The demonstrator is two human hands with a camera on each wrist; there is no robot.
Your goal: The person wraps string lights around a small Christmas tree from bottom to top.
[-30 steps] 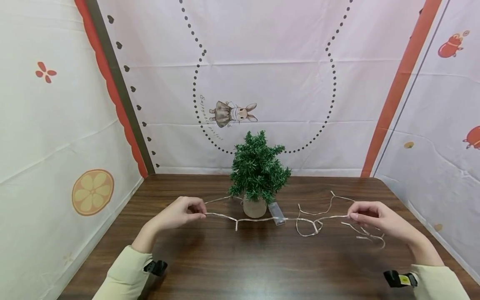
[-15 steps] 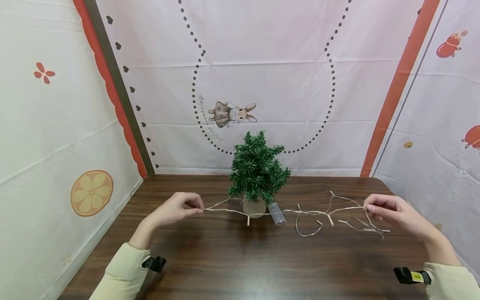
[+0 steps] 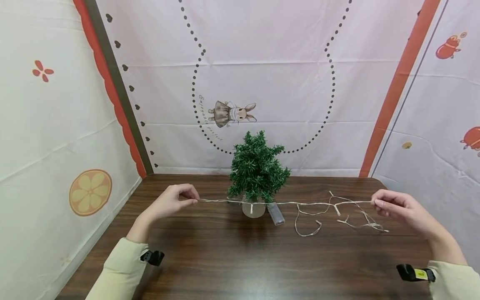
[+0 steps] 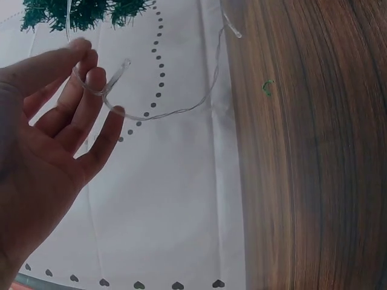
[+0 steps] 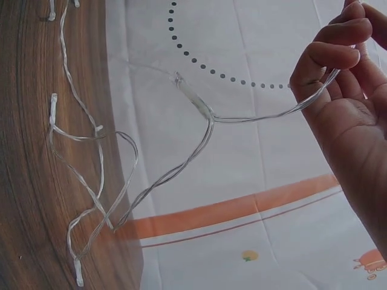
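A string of clear fairy lights (image 3: 315,203) stretches nearly straight between both hands, crossing in front of the small green artificial Christmas tree's (image 3: 258,166) pale base. Its left part is pinched between the thumb and fingers of my left hand (image 3: 174,202). On the right, my right hand (image 3: 403,208) pinches it between thumb and forefinger. In the left wrist view, a length of wire (image 4: 175,113) trails from the left hand back to the table. Wire (image 5: 181,166) also hangs from the right hand in the right wrist view, ending in a loose tangle on the wood.
A clear battery box (image 3: 276,214) lies just right of the tree base. Loose light loops (image 3: 307,234) lie on the brown wooden table (image 3: 240,266). Printed white cloth (image 3: 262,83) walls the back and both sides.
My right hand has moved to the right and slightly away. My left hand has risen and shifted a little left. The sagging string between them is now nearly straight and higher in view.
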